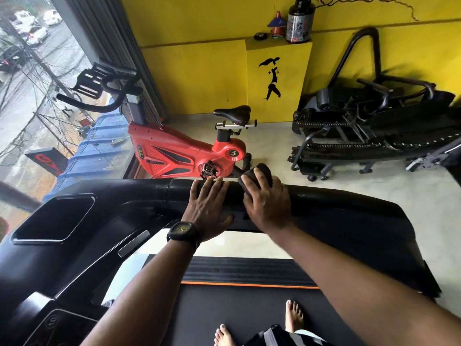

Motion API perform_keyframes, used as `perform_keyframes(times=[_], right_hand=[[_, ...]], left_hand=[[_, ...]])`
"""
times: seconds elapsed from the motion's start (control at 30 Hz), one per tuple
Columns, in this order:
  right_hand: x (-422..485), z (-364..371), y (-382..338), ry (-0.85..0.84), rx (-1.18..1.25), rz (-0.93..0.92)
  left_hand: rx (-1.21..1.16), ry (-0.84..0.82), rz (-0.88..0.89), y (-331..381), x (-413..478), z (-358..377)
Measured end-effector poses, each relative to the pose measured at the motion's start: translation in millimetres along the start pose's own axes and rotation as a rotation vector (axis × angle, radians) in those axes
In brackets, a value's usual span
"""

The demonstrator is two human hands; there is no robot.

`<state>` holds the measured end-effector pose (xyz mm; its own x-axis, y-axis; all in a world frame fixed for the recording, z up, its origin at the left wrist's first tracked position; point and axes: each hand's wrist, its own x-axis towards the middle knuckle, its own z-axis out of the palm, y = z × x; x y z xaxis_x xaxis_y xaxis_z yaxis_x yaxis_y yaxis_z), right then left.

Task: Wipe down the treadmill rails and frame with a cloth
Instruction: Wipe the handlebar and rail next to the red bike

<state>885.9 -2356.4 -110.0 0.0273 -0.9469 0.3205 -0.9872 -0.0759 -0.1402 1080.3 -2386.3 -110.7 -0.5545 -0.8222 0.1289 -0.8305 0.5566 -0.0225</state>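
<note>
A thick black treadmill rail (336, 203) runs across the middle of the view. My left hand (208, 208), with a black watch on its wrist, rests flat on the rail with fingers straight. Just to its right my right hand (268, 204) presses a dark folded cloth (260, 171) onto the rail's top, fingers curled over it. The cloth's far end sticks out beyond my fingertips. Below lie the treadmill belt (237, 315) and my bare feet.
The treadmill console (55, 218) with a recessed tray fills the left. Beyond the rail stand a red exercise bike (179, 153) and a black curved treadmill (374, 131) against the yellow wall. A large window lies to the left. A supplement tub (300, 20) sits on a ledge.
</note>
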Motion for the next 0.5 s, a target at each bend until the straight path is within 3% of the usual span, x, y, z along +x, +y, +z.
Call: perform_keyframes(times=[0.07, 0.13, 0.27, 0.4, 0.5], right_hand=[[26.1, -7.3, 19.5, -0.116, 0.006, -0.059], [44.8, -9.5, 33.9, -0.218, 0.004, 0.018], [6.1, -4.5, 11.6, -0.038, -0.049, 0.191], [-9.2, 2.8, 7.5, 0.056, 0.004, -0.017], [26.8, -5.3, 36.5, -0.099, -0.023, -0.057]], left_hand=[[0.007, -0.004, 0.009, -0.3, 1.4, -0.1], [0.012, -0.011, 0.016, -0.5, 2.3, -0.5], [0.017, -0.021, 0.013, 0.9, 3.9, 0.0], [0.002, -0.004, 0.003, 2.8, 3.4, 2.4], [0.012, -0.009, 0.006, 5.1, 5.3, 1.6]])
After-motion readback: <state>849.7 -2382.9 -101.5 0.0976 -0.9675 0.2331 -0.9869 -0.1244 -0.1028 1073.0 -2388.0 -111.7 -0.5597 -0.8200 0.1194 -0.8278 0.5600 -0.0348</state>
